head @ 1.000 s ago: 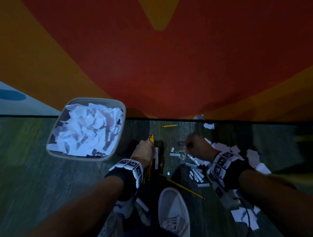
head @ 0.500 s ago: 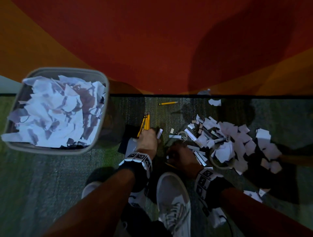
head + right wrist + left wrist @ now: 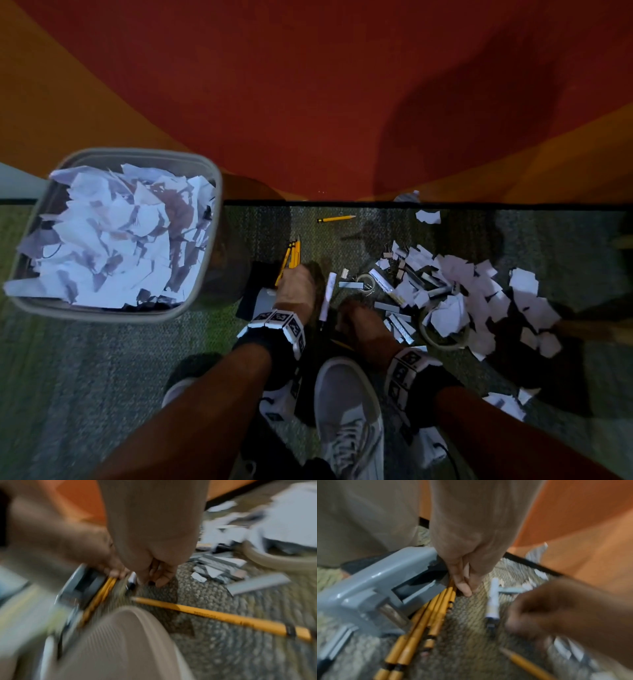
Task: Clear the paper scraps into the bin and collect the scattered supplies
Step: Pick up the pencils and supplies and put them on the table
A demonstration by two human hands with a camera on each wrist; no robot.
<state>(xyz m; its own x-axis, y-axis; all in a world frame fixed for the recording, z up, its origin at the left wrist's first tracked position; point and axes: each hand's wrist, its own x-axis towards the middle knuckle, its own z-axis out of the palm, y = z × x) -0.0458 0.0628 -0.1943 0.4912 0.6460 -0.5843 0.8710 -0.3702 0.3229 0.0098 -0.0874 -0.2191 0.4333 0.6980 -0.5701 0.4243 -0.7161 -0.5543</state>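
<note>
Fingers of left hand (image 3: pixel 471 555) curl down onto a bundle of yellow hexagonal pencils (image 3: pixel 423 620), pinning them w/ fingertips against the nubbly looped carpet (image 3: pixel 467 628); the bundle lies tight beside a glossy grey plastic hole punch (image 3: pixel 373 582). Right hand (image 3: pixel 154 545) hangs just beside it, fingers loosely bent, tips near the carpet, holding nothing; blurred. A loose pencil (image 3: pixel 223 616) lies by the ribbed white shoe toe (image 3: pixel 120 642), apart from both hands. A white marker (image 3: pixel 494 599) lies between the hands. Right of the hands: grey staple strips (image 3: pixel 399 325), tan tape roll (image 3: pixel 445 337), then torn white paper scraps (image 3: pixel 479 291) spread twd the dark carpet edge (image 3: pixel 342 204) & orange-red wall (image 3: pixel 308 102). Left: rounded grey bin (image 3: pixel 212 178), heaped w/ crumpled paper, bare carpet in front.
</note>
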